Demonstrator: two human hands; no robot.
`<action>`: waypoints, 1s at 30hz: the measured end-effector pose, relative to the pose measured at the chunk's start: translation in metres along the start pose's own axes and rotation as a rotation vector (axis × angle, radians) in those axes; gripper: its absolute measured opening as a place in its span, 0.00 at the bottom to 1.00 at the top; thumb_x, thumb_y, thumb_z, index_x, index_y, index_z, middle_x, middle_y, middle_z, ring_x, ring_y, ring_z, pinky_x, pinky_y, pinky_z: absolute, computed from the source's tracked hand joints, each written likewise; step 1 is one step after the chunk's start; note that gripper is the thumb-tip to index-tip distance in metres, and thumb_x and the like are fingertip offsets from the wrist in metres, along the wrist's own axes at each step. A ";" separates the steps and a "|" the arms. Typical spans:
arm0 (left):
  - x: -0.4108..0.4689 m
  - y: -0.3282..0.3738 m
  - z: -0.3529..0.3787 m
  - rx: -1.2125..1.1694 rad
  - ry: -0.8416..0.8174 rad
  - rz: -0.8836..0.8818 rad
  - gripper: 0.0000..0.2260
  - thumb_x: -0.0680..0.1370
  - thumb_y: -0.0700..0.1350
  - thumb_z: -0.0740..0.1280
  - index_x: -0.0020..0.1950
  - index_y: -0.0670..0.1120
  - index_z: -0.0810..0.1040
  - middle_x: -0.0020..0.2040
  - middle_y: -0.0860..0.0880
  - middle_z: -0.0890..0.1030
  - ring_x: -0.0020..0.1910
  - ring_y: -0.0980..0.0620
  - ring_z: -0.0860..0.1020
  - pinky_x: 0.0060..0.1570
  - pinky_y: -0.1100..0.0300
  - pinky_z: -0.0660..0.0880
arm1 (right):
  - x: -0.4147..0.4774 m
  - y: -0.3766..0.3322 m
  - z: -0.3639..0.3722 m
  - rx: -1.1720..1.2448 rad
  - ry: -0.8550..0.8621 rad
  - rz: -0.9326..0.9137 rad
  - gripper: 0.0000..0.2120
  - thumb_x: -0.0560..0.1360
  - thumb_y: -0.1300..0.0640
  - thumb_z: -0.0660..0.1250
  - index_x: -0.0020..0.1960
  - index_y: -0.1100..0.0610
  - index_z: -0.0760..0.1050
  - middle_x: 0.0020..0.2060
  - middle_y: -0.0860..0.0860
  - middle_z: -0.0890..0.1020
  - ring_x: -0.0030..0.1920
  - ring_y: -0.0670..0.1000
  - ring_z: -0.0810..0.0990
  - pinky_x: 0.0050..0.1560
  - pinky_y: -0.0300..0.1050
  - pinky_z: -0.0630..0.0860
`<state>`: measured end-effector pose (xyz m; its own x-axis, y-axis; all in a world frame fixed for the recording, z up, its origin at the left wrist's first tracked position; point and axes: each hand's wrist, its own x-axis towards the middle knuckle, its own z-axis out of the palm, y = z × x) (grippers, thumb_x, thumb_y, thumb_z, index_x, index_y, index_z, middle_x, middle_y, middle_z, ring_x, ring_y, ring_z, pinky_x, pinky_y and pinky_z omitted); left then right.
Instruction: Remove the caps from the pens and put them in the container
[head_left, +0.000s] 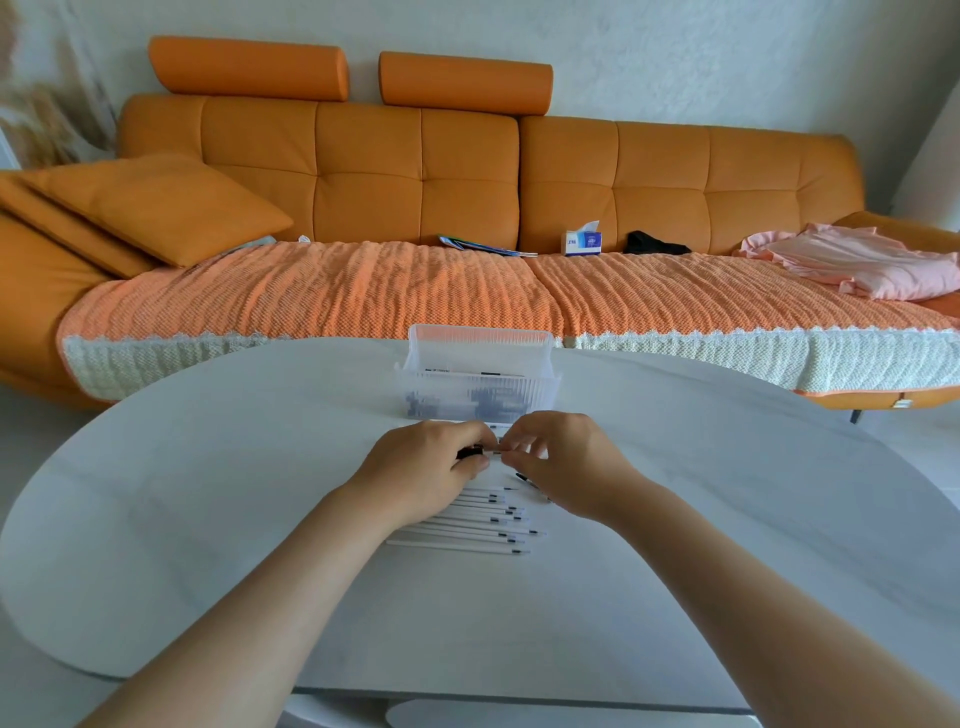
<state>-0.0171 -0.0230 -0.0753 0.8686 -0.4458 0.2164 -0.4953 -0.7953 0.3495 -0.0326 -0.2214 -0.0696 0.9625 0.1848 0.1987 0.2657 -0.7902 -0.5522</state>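
Observation:
Both hands meet over the white table (218, 493), just in front of a clear ribbed plastic container (478, 387) that has dark caps in its bottom. My left hand (421, 467) pinches a black cap (470, 452) on the end of a white pen. My right hand (566, 457) grips the same pen's white barrel (496, 453) with its fingertips. Whether cap and barrel are apart is hidden by the fingers. Several white pens (467, 530) lie in a row under my wrists, dark tips pointing right. One loose dark-tipped pen (524, 478) lies beside my right hand.
An orange sofa (415, 171) with a knitted throw stands behind the table. On it lie a tissue box (582, 243), some booklets (478, 245), a black item (654, 244) and pink cloth (857, 265).

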 end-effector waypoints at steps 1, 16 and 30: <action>0.000 0.001 0.000 0.000 0.005 0.001 0.08 0.79 0.55 0.63 0.57 0.61 0.76 0.48 0.58 0.81 0.47 0.54 0.77 0.47 0.55 0.75 | 0.000 0.000 0.001 -0.002 -0.003 -0.002 0.03 0.75 0.51 0.71 0.44 0.44 0.80 0.36 0.38 0.79 0.41 0.42 0.78 0.45 0.41 0.77; 0.001 0.008 0.007 0.045 0.208 0.091 0.04 0.77 0.54 0.65 0.48 0.57 0.78 0.43 0.59 0.81 0.41 0.57 0.78 0.38 0.56 0.75 | 0.003 -0.001 -0.003 -0.025 -0.032 0.008 0.06 0.75 0.50 0.69 0.40 0.42 0.78 0.35 0.39 0.80 0.34 0.39 0.75 0.37 0.38 0.68; 0.003 0.010 0.014 0.057 0.146 -0.011 0.07 0.79 0.54 0.62 0.50 0.56 0.79 0.45 0.59 0.82 0.43 0.57 0.78 0.42 0.61 0.74 | -0.003 0.011 -0.014 -0.168 -0.030 -0.025 0.02 0.74 0.46 0.70 0.43 0.42 0.81 0.44 0.39 0.80 0.41 0.40 0.78 0.43 0.40 0.75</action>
<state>-0.0192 -0.0379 -0.0842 0.8604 -0.3756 0.3445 -0.4803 -0.8237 0.3014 -0.0333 -0.2392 -0.0646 0.9576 0.2211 0.1847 0.2790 -0.8715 -0.4034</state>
